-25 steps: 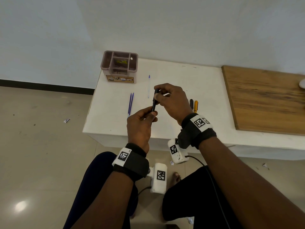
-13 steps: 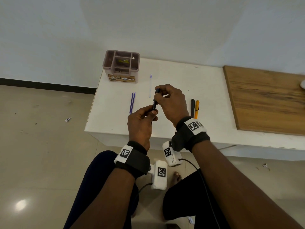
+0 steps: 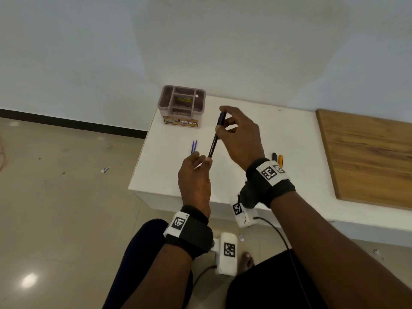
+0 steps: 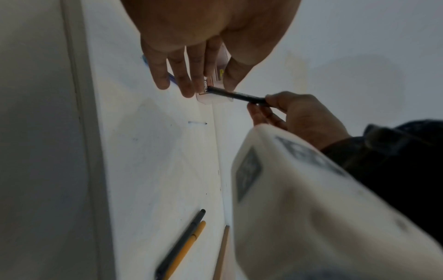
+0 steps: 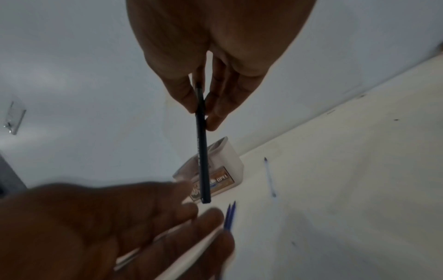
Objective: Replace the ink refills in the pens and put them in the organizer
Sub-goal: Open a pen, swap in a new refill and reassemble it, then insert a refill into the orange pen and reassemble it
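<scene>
the white table (image 3: 278, 139) carries everything: the pinkish organizer (image 3: 181, 107) at its far left corner, two blue refills (image 3: 194, 147) lying side by side nearer the front edge, one clear refill (image 5: 269, 176) further right, and a black pen (image 4: 182, 240) touching a yellow pen (image 4: 189, 244) toward the right.

the right hand (image 3: 242, 134) is raised above the table and pinches the upper end of a dark pen barrel (image 3: 214, 141) between thumb and fingers, the barrel slanting down toward the left hand (image 3: 195, 175). the barrel's lower end sits at the left hand's fingertips. in the right wrist view the left hand's fingers look loosely spread just below the barrel's open end, so it seems relaxed; a pale thin rod appears to lie along those fingers, too blurred to name.

this looks like the refill-swapping step on the first pen, with nothing yet in the organizer as far as can be seen. the next move likely calls for the left hand to take one of the blue refills, which lie just beyond it, and line its tip up with the barrel's narrow opening, while the right hand holds the barrel steady.
</scene>
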`<state>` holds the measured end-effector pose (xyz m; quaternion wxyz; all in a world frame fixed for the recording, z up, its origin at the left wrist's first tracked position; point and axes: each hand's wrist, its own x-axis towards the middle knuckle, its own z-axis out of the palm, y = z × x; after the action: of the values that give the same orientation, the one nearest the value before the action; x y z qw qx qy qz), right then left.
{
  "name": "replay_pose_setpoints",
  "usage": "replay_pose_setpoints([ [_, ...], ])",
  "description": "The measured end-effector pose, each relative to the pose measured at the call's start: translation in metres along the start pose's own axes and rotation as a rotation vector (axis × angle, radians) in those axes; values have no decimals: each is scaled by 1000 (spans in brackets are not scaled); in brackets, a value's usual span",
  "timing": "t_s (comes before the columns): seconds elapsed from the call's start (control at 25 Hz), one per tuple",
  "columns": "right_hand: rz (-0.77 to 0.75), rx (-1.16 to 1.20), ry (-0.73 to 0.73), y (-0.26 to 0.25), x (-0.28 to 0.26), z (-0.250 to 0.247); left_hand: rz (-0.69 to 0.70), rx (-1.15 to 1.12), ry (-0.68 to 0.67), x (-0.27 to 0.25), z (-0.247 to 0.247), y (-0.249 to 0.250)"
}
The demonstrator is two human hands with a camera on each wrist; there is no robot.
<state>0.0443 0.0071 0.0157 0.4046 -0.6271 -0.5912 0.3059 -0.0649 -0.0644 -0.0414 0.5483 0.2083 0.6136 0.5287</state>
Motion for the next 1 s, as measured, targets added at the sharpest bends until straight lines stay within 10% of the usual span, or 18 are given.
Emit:
replay_pose_setpoints([
  [0.36,-181,-45,181,-21,115,40,-51,-100,31,12,-6,-6],
  [1.0,-153,-302,-3,11,107,66,-26,-61,29,12,-9,-6],
])
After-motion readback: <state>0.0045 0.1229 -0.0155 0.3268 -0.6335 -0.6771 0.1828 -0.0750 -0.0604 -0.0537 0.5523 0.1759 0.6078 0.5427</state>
